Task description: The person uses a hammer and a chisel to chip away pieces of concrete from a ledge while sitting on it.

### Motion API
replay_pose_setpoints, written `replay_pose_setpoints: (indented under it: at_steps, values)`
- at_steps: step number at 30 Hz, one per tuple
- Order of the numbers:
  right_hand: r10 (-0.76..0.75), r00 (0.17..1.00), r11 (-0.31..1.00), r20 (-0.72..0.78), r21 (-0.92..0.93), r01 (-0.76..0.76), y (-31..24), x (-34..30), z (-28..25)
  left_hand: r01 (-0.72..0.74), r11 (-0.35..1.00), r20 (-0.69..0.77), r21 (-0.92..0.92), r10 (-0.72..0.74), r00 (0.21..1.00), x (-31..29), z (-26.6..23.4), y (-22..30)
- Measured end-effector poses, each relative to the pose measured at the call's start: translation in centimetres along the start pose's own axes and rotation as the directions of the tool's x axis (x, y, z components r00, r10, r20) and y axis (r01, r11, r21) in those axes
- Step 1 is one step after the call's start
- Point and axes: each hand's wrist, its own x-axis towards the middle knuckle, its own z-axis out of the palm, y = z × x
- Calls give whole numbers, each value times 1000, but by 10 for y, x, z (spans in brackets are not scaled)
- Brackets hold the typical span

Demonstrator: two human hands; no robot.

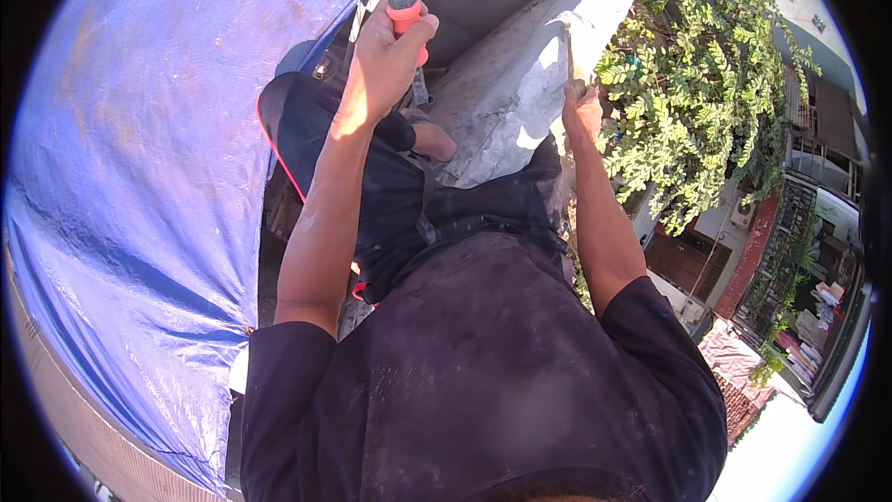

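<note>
My left hand (pixel 381 65), raised in front of my bent knee, is wrapped around the handle of a chisel-like tool (pixel 405 11). The handle is orange-red with a grey end cap, and a bit of flat grey blade shows below the fist. On the other side, my right hand (pixel 583 112) is closed at the right edge of a rough, whitish-grey slab (pixel 502 84). A slim, brownish stick-like piece (pixel 570 51) rises from its fingers; its kind and far end cannot be made out. My bare foot (pixel 433 141) rests against the slab's near left side.
A large blue tarpaulin (pixel 158 149) hangs along my left. Leafy green branches (pixel 697 93) grow close by my right hand and forearm. Dark shade lies beyond the slab. A building with a dark wooden door (pixel 688 260) stands lower down at the right.
</note>
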Motion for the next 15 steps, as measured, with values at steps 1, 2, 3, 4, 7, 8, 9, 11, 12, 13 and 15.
replay_pose_setpoints:
  at_steps: [1, 2, 3, 4, 7, 8, 9, 11, 12, 13, 15]
  values:
    - [6, 1000, 969, 22, 249, -11, 28, 15, -9, 73, 993, 99, -88, -64, 993, 5, 24, -6]
    - [60, 964, 743, 261, 633, -218, -8, -11, -29, 149, 981, 157, -122, -129, 979, 8, 28, -12]
    - [96, 964, 675, 246, 695, -245, -16, -25, -48, 183, 964, 242, -193, -134, 961, 14, 47, -20]
    - [125, 963, 603, 237, 753, -264, -20, -34, -63, 221, 940, 320, -259, -133, 938, 20, 64, -30]
    - [2, 981, 492, 194, 854, -170, -19, -71, -97, 156, 954, 452, -255, -25, 892, 38, 107, -60]
    - [-5, 985, 458, 170, 876, -149, -21, -84, -109, 138, 977, 461, -162, -48, 886, 40, 120, -66]
    - [-14, 989, 422, 148, 897, -128, -24, -94, -119, 39, 990, 419, -137, 23, 908, 42, 132, -74]
    - [4, 996, 403, 86, 912, -80, -29, -114, -144, -62, 998, 399, -26, 67, 915, 43, 153, -88]
    - [-2, 998, 411, 69, 909, -62, -28, -121, -148, -116, 993, 384, 35, 93, 918, 43, 158, -93]
    - [-10, 999, 423, 48, 905, -40, -24, -127, -152, -92, 993, 362, 78, 57, 930, 40, 163, -99]
    - [-40, 999, 414, 6, 910, 11, -27, -135, -156, -83, 989, 325, 121, 40, 945, 39, 159, -113]
